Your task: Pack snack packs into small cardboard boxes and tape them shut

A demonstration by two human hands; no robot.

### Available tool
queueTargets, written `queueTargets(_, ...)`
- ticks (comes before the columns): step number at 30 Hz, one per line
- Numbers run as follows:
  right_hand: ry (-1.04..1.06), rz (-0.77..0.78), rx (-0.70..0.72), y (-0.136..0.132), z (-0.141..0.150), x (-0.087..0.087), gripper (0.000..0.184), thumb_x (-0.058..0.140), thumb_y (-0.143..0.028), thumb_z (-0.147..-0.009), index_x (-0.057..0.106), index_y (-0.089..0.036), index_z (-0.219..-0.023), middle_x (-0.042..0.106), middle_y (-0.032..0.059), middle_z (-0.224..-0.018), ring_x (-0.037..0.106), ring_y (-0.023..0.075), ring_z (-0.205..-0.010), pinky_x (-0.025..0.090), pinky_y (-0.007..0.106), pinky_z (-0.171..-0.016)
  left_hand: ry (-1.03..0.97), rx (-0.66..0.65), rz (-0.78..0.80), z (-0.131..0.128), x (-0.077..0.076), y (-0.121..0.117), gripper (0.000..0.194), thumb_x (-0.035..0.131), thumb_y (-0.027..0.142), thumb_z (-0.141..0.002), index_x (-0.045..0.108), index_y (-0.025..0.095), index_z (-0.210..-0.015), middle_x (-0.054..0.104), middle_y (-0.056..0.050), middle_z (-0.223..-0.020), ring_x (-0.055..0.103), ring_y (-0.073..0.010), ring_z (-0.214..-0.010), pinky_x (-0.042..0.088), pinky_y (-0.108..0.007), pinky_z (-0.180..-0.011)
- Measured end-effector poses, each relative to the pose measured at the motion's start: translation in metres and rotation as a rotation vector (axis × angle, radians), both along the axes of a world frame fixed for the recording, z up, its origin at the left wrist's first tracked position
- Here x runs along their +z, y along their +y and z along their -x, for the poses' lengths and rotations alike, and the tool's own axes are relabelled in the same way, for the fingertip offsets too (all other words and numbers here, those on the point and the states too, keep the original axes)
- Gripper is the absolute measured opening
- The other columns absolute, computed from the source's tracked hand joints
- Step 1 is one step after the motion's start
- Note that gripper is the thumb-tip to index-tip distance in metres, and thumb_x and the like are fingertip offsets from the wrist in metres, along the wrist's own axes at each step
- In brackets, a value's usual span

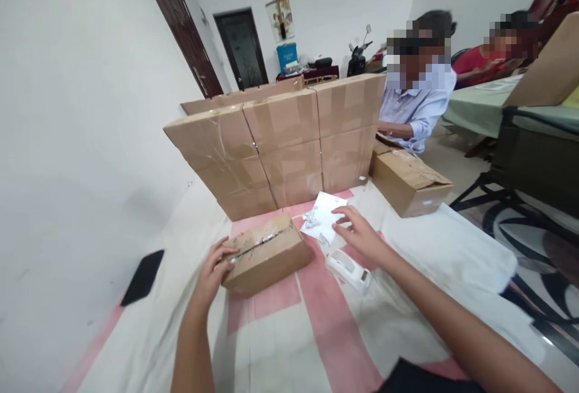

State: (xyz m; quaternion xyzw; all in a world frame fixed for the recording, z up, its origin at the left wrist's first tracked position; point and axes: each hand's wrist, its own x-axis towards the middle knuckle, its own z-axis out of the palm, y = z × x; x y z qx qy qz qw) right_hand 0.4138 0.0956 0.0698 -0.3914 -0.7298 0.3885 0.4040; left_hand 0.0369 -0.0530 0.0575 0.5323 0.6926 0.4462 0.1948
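The left hand point(211, 273) touches the near box point(270, 260) — fingers apart. The right hand point(358, 233) is at the paper point(322, 217), fingers apart too.

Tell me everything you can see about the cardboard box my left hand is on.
The box is plain brown cardboard, oblong and closed, with shiny tape and dark specks around the dark seam along its top. It lies slightly angled on the patterned cloth, before the cardboard partition. Your left hand touches its left end.
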Motion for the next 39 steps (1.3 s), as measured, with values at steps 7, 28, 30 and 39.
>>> queueTargets(7, 0.098, 0.345, -0.045, 0.014, -0.044, -0.026, 0.038, 0.054, -0.055, -0.086, 0.062, -0.018, -0.083, 0.068, 0.006, -0.088, 0.063, 0.0175, -0.075, 0.049, 0.031, -0.07, 0.645, 0.183, -0.313, -0.112, 0.049, 0.001, 0.017, 0.057, 0.021, -0.085, 0.07, 0.023, -0.096, 0.064, -0.01, -0.127, 0.053, -0.0337, -0.124, 0.038, -0.057, -0.109)
queueTargets(28, 0.224, 0.634, 0.326, -0.014, -0.058, -0.031, 0.056, 0.051, -0.071, -0.09, 0.055, -0.034, -0.131, 0.05, 0.0074, -0.135, 0.058, 0.028, -0.118, 0.064, 0.039, -0.078, -0.153, -0.759, -0.117, -0.235, -0.076, 0.105, 0.025, 0.05, 0.039, -0.1, 0.065, 0.02, -0.096, 0.068, -0.005, -0.096, 0.064, -0.0207, -0.092, 0.046, -0.032, -0.086)
queueTargets(30, 0.266, 0.618, 0.348, -0.016, -0.056, -0.033, 0.058, 0.052, -0.071, -0.089, 0.054, -0.034, -0.133, 0.05, 0.0078, -0.136, 0.055, 0.0289, -0.122, 0.065, 0.04, -0.077, -0.152, -0.747, -0.127, -0.235, -0.077, 0.105, 0.026, 0.05, 0.04, -0.1, 0.065, 0.02, -0.096, 0.069, -0.005, -0.096, 0.064, -0.0208, -0.093, 0.047, -0.032, -0.086)
queueTargets(39, 0.324, 0.571, 0.265, -0.028, -0.047, -0.03, 0.055, 0.058, -0.065, -0.087, 0.055, -0.026, -0.126, 0.056, 0.0093, -0.13, 0.061, 0.0278, -0.112, 0.064, 0.035, -0.065, -0.18, -0.71, -0.197, -0.234, -0.083, 0.104, 0.047, 0.037, 0.055, -0.102, 0.067, 0.019, -0.109, 0.072, -0.008, -0.106, 0.067, -0.0227, -0.099, 0.049, -0.034, -0.088)
